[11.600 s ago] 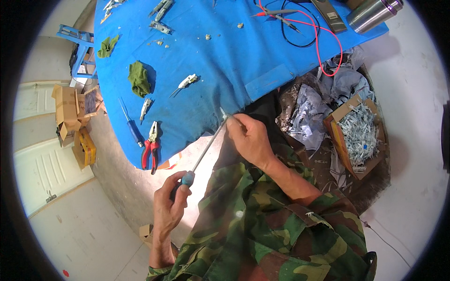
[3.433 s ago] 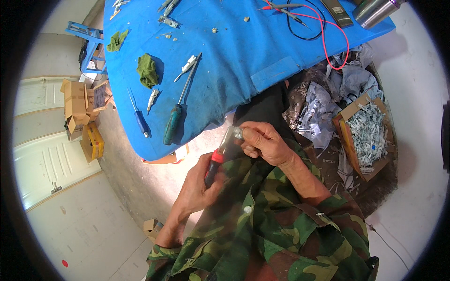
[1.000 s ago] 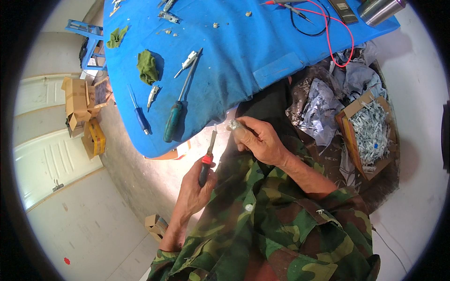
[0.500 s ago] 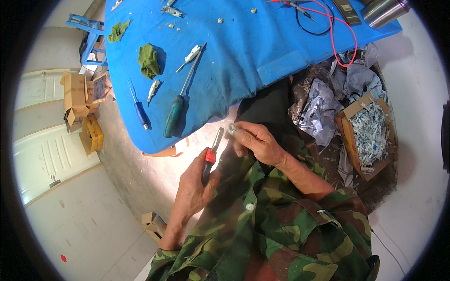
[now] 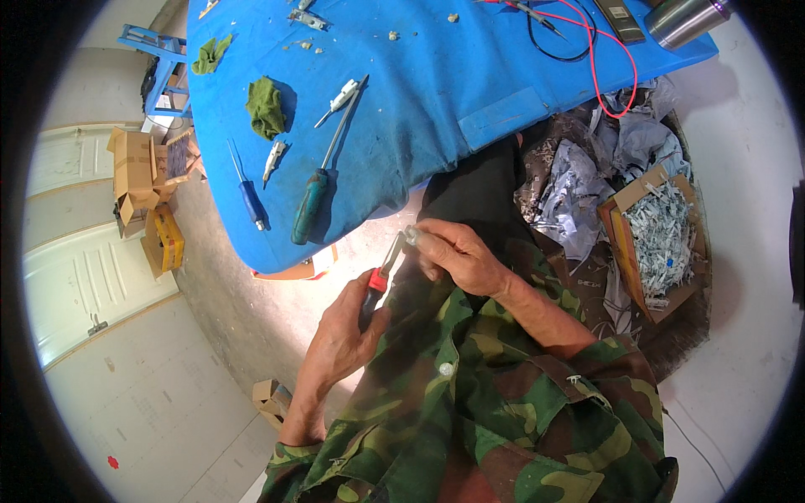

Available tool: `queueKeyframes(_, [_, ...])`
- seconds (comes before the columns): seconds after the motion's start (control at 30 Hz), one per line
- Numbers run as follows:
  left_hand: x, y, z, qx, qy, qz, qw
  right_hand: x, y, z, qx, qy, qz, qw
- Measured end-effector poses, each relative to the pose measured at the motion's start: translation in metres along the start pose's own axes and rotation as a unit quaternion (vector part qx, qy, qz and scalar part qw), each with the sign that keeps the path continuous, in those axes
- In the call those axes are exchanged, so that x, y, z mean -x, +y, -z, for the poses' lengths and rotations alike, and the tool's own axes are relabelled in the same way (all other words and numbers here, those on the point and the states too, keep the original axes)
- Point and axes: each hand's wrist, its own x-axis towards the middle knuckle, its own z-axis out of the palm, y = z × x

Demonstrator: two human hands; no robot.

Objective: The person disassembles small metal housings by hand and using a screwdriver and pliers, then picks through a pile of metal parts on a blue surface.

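Note:
My left hand (image 5: 342,334) grips the red and black handle of a small screwdriver (image 5: 381,272), its metal shaft pointing up and right. My right hand (image 5: 457,256) pinches a small pale metal part (image 5: 411,234) at the shaft's tip, just below the edge of the blue cloth-covered table (image 5: 470,92). Both forearms are in camouflage sleeves. On the table near the edge lie a long green-handled screwdriver (image 5: 323,176) and a small blue-handled screwdriver (image 5: 248,194).
A green rag (image 5: 266,106), small metal parts, red and black wires (image 5: 587,42) and a steel cup (image 5: 683,18) lie on the table. A cardboard box of white pieces (image 5: 662,239) sits at right among crumpled paper. Cardboard boxes (image 5: 142,193) stand at left.
Earlier I held a long green-handled screwdriver; it now lies on the table. I hold a short red-handled one, its tip brought up to the part in my right hand.

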Motion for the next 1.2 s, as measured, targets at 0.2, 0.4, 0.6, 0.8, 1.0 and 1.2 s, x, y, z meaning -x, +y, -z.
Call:
queueKeyframes(0.2, [0.001,-0.009,-0.007,0.014,0.007,0.015,1.0,0.0,-0.003,0.001,0.043,-0.02,0.014,0.999])
queueKeyframes(0.4, [-0.008,-0.003,-0.007,-0.043,0.025,0.001,0.999,0.002,0.004,0.005,-0.091,-0.017,-0.025,0.995])
queueKeyframes(0.6, [-0.01,-0.012,-0.015,-0.023,0.058,-0.014,0.998,0.003,0.013,0.009,-0.173,-0.04,-0.048,0.983])
queueKeyframes(0.8, [-0.012,-0.019,-0.014,-0.005,0.076,0.01,0.997,0.007,0.017,0.004,-0.265,-0.076,-0.096,0.956])
queueKeyframes(1.0, [-0.009,-0.021,-0.002,0.082,0.081,0.01,0.993,0.002,0.012,0.006,-0.285,-0.03,-0.085,0.954])
queueKeyframes(1.2, [-0.006,-0.006,-0.005,0.136,0.059,0.048,0.988,0.001,0.009,0.007,-0.307,-0.032,-0.077,0.948])
